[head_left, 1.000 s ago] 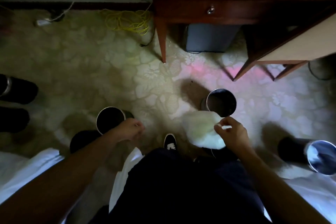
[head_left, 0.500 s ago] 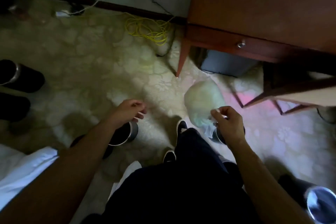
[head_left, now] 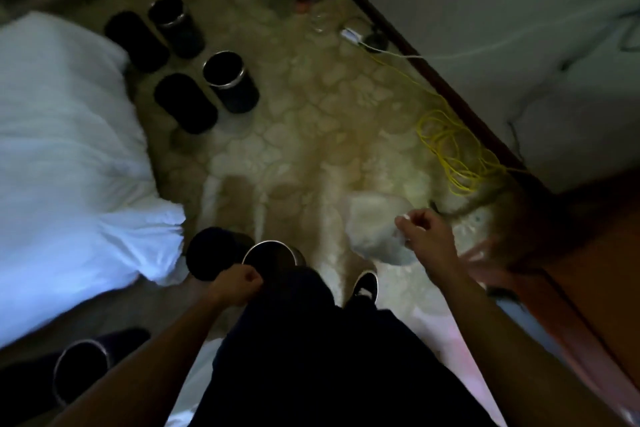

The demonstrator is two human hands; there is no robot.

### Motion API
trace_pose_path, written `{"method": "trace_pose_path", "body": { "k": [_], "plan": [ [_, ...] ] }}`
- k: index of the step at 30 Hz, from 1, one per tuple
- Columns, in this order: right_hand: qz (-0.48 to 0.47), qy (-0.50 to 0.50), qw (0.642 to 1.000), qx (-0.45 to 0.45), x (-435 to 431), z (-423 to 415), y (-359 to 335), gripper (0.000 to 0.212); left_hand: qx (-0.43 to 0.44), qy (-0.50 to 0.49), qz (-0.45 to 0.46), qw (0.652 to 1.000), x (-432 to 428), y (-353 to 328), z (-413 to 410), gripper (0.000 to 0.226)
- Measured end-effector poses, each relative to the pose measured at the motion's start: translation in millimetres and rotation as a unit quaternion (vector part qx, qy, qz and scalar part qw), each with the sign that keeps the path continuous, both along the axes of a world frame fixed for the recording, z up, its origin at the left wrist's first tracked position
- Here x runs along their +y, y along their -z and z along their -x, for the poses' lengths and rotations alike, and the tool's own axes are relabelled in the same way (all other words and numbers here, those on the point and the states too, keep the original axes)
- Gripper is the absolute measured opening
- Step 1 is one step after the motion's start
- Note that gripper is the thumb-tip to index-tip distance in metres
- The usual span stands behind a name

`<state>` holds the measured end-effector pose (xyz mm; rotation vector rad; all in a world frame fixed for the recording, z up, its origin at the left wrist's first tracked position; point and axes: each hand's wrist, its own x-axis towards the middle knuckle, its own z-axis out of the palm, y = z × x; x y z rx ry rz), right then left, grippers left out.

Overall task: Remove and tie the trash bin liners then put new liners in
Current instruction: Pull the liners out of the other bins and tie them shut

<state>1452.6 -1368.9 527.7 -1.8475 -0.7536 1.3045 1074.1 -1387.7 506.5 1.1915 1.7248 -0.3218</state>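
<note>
Right hand [head_left: 427, 239] is raised ahead of the body, fingers [head_left: 403, 220] pinched narrow on the gathered neck of a pale liner bag [head_left: 372, 229]. The bag hangs clear above the carpet [head_left: 311, 149], belly rounded, so it reads as filled and drawn shut at the neck. The knot itself is too blurred to confirm. Judgement: it is held by the neck to keep the contents in and off the legs, ready to be set down somewhere.

Left hand [head_left: 235, 284] is low by the hip, fingers curled tight, nothing seen in them. It sits just beside the rim of a steel-rimmed bin [head_left: 273, 251]. The inside of that bin is dark, so liner present or absent cannot be told. A dark bin [head_left: 214, 253] stands against it on the left, mouth not visible.

Room for moving:
- The bed [head_left: 69, 149] edge closes off the left; the wooden cabinet [head_left: 571, 270] sits close by the right forearm.
- Open carpet runs forward between them, the widest free lane for placing the bag.
- A cluster of bins [head_left: 228, 80] stands well ahead, near the bed corner.
- A yellow cable [head_left: 453, 149] lies coiled along the wall on the right, a likely snag for feet or bag.
- Another bin [head_left: 79, 367] stands near the left elbow; the shoe [head_left: 365, 286] is planted between the near bin and the bag
</note>
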Motion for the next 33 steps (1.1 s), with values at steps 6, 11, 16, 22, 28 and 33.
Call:
{"method": "trace_pose_path", "body": {
  "k": [6, 11, 16, 22, 28, 33],
  "plan": [
    [-0.061, -0.101, 0.993, -0.023, 141, -9, -16, 0.017, -0.010, -0.191, -0.007, 0.982, 25, -5, -8, 0.023],
    [-0.065, -0.111, 0.990, -0.056, 232, -29, -6, 0.015, -0.030, -0.196, 0.046, 0.979, 89, 9, -28, 0.019],
    [-0.035, -0.129, 0.979, -0.153, 308, -65, 8, 0.023, -0.060, -0.183, 0.081, 0.978, 199, 33, -50, 0.026],
    [0.032, -0.118, 0.964, -0.236, 369, -117, 7, 0.023, -0.097, -0.118, 0.033, 0.988, 389, 29, -88, 0.024],
    [0.068, -0.079, 0.962, -0.251, 444, -141, 12, 0.010, -0.142, -0.117, -0.063, 0.981, 578, -27, -117, 0.015],
    [0.083, -0.043, 0.973, -0.209, 556, -131, 24, 0.011, -0.140, -0.148, -0.102, 0.974, 691, -38, -103, 0.016]
  ]
}}
